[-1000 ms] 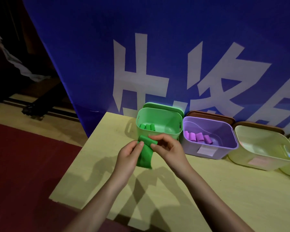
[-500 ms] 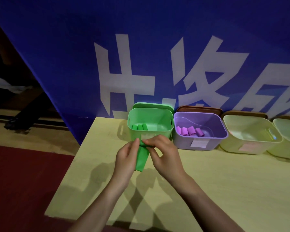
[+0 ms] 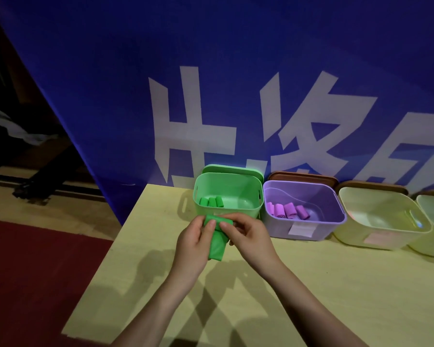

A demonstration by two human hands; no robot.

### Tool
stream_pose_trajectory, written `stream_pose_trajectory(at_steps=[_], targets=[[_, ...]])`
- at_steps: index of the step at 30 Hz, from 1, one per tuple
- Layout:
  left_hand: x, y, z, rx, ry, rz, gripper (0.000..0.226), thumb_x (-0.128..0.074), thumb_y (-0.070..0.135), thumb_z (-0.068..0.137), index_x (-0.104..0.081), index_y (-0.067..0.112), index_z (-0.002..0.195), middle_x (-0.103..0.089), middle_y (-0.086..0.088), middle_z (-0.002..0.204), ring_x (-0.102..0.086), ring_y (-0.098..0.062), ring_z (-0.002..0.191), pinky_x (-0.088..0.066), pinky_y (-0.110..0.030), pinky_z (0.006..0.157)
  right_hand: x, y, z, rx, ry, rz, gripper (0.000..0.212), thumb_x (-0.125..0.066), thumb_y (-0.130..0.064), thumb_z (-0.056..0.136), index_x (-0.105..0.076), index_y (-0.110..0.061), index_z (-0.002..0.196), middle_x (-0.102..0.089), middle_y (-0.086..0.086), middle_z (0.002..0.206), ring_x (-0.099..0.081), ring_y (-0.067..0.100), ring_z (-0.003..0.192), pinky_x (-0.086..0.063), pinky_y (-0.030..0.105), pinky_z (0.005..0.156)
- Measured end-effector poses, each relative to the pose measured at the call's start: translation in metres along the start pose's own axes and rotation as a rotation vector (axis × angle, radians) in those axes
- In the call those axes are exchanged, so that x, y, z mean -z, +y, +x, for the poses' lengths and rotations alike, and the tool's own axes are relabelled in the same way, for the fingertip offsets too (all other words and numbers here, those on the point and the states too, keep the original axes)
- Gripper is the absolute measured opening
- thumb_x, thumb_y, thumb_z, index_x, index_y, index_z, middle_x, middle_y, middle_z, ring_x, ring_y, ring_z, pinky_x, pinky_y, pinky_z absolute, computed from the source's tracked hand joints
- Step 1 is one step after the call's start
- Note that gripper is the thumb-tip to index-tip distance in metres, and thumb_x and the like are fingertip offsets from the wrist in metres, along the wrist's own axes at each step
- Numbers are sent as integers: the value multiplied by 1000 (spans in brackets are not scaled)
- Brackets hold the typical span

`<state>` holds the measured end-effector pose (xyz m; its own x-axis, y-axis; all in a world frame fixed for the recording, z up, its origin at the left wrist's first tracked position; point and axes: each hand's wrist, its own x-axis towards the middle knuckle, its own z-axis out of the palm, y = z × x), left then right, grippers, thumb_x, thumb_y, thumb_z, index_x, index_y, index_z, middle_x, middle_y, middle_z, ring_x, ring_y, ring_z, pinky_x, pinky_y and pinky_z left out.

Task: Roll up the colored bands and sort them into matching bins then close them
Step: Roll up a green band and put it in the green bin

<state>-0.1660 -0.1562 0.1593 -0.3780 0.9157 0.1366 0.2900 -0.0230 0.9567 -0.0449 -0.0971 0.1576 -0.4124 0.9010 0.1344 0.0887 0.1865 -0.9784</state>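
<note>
1. Both hands are pinching the green band just in front of the green bin; the left hand is curling its thumb and fingers round the rolled top end, and the right hand is pressing its thumb and fingertips onto the same roll from the other side
2. The unrolled tail of the band is hanging down between the two palms, over the table, on the near side of the green bin
3. Inside the green bin three rolled green bands are lying side by side against its left wall
4. The green lid is leaning behind the green bin, against the blue banner
5. Touching the green bin on its right, the purple bin is standing open, holding several rolled purple bands; a brown lid is standing behind it
6. Further right of the green bin, past the purple one, two pale yellow bins are sitting open in the same row, the far one cut off by the edge of view; I cannot tell what is in them
7. Well left of the green bin, beyond the table edge, a red carpet is covering the floor
</note>
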Motion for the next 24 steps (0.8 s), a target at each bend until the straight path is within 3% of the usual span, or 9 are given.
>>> stream_pose_trajectory(at_steps=[3,6,9,15,20,24], targets=[[-2,-8,6,-108,0,282,24,-48,23,98,-47,15,76,-47,6,57,-43,-8,51,-33,-33,52,2,10,1,67,56,-186,18,-60,-35,82,-69,-21,89,-63,0,68,-49,3,59,-45,29,59],[-8,-5,10,-92,-29,293,29,-45,28,98,-47,11,75,-49,1,59,-43,-12,53,-33,-33,52,8,12,-1,183,77,-302,21,-55,-37,86,-64,-17,87,-56,-11,66,-49,4,62,-38,18,58],[-15,4,10,18,-56,98,21,-49,22,98,-55,8,84,-56,-5,65,-48,-9,55,-38,-26,50,14,9,-1,226,101,-250,23,-52,-40,85,-61,-19,84,-56,-11,68,-48,4,62,-38,17,59],[-27,12,8,385,-55,-326,22,-54,29,95,-66,11,98,-59,8,64,-52,-5,55,-38,-19,45,18,7,0,116,114,-66,4,-59,-26,83,-62,-23,84,-59,-15,68,-48,2,62,-38,18,60],[-25,14,1,459,-78,-380,23,-54,24,96,-68,6,92,-55,6,55,-47,-3,46,-34,-16,40,18,13,-14,230,121,-254,8,-58,-24,87,-60,-17,85,-55,-13,71,-48,4,65,-37,15,61],[-20,17,-6,489,-81,-588,23,-51,19,97,-65,1,96,-59,2,61,-43,-5,46,-27,-15,38,16,10,-15,370,101,-405,12,-56,-20,89,-62,-9,89,-52,-12,77,-44,0,70,-36,12,65]])
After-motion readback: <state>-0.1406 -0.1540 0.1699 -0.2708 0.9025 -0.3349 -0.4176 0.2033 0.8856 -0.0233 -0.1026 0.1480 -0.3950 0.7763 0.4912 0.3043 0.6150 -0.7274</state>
